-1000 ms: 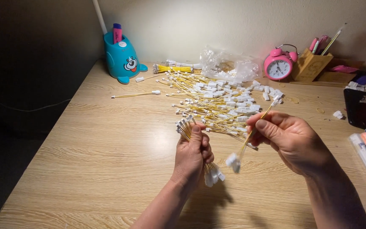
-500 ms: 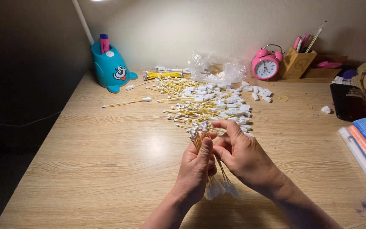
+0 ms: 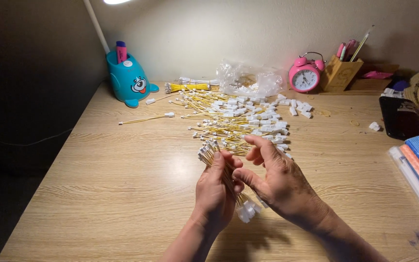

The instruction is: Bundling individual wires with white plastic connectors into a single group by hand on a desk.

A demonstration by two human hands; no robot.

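Now — left hand (image 3: 215, 190) grips wire bundle (image 3: 221, 171) | right hand (image 3: 278, 182) touching it

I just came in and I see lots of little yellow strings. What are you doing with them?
A person sits at a wooden desk and grips a bunch of thin yellow wires with white plugs in the left hand. The right hand is right beside it, its fingers touching the bunch. Behind the hands lies a big loose pile of the same wires, with a clear plastic bag, a pink alarm clock and a blue pen holder farther back.
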